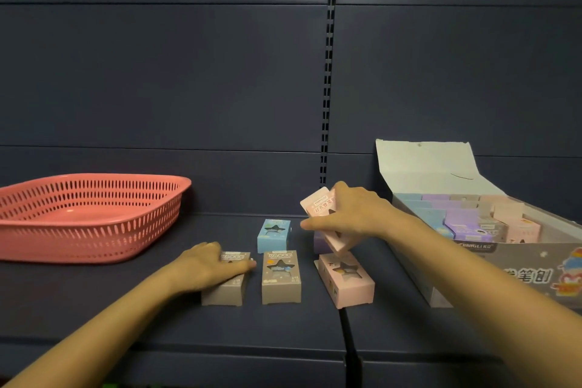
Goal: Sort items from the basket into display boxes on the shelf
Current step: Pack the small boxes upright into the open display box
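A pink basket (91, 220) stands on the dark shelf at the left; I see nothing inside it. Small boxes lie on the shelf in the middle: a grey box (224, 288) under my left hand (208, 264), a second grey box (281, 277), a blue box (273, 236), a pink box (346, 280) and a purple box (320, 244) mostly hidden. My right hand (352, 214) grips another pink box (318, 203), lifted and tilted above the purple one. At the right an open display box (491, 258) holds several blue, purple and pink boxes in rows.
The dark shelf (157, 318) runs wide, with a seam (346, 331) between two shelf boards below the pink box. A slotted upright (327, 72) divides the dark back panel. The display box's lid (431, 167) stands raised at the back right.
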### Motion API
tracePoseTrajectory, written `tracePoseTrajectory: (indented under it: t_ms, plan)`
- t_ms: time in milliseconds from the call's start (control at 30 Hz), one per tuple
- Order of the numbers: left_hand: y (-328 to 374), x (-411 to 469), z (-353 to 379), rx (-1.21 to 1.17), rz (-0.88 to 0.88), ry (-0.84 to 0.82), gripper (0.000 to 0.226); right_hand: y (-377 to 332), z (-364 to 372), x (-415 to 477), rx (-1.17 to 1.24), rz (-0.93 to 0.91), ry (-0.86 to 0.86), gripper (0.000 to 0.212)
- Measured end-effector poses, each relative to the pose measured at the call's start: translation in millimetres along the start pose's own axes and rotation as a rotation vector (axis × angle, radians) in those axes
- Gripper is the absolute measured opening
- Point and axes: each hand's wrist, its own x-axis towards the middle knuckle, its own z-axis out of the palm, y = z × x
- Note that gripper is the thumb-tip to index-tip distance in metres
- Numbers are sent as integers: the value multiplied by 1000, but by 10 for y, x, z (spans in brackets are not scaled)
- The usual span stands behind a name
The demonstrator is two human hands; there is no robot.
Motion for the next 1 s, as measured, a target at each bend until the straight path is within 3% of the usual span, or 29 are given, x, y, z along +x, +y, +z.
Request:
tracePoseTrajectory:
  t_ms: [500, 700, 867, 1000]
  plan:
    - [64, -149, -109, -235, -139, 234, 69, 241, -263, -185, 185, -106, 113, 74]
    - [329, -173, -246, -528, -128, 304, 108, 748, -543, -343, 329, -68, 183, 67]
    - [908, -205, -414, -939, 70, 421, 53, 1295, -763, -333, 432, -80, 238, 82]
    - [1682, -283, -470, -1158, 198, 347, 56, 1782, -997, -397, 460, -69, 279, 75]
